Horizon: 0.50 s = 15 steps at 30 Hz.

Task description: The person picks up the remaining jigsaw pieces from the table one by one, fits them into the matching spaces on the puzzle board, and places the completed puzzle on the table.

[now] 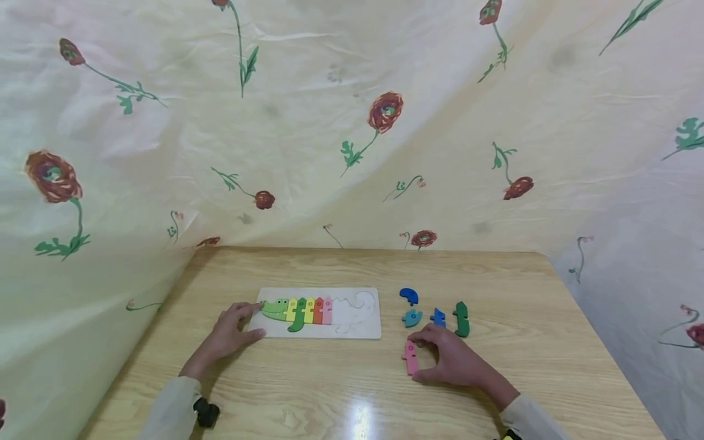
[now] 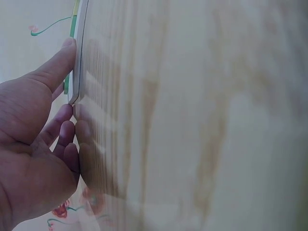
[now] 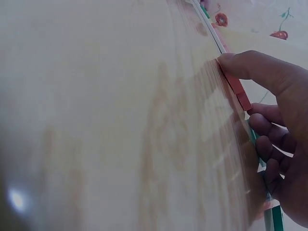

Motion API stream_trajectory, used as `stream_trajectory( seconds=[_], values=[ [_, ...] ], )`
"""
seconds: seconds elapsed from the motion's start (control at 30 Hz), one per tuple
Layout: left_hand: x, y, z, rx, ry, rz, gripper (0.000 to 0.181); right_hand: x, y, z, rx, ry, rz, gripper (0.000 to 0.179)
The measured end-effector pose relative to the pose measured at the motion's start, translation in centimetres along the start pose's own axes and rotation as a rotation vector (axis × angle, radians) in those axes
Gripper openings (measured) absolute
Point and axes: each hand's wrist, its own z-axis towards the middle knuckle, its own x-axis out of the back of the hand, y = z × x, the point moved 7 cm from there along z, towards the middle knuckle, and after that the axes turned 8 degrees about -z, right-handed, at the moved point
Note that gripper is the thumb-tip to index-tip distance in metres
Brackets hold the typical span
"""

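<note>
Right of centre in the head view's lower half, the pink piece (image 1: 410,359) ran lengthwise up the frame, its side tab leftward, pinched between the right hand's (image 1: 453,360) thumb and fingers. Its small mark was unreadable. The left hand (image 1: 228,333) gripped the puzzle board's (image 1: 357,332) left end. Right-hand fingers partly hid a blue piece (image 1: 438,315).

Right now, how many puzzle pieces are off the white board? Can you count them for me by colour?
Pink: 1, the narrow, flat pink piece
Green: 1, the long, flat green piece
Teal: 1, the small, flat teal piece
Blue: 2, the curved dark-blue piece and the partly hidden blue piece
Total: 5
</note>
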Motion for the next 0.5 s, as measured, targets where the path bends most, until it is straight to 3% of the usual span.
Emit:
stream_trajectory(
  seconds=[0.5],
  values=[
    [-0.05, 0.14, -0.19, 0.024, -0.002, 0.01, 0.068, 0.92, 0.11, 0.08, 0.002, 0.038, 0.081, 0.07]
  ],
)
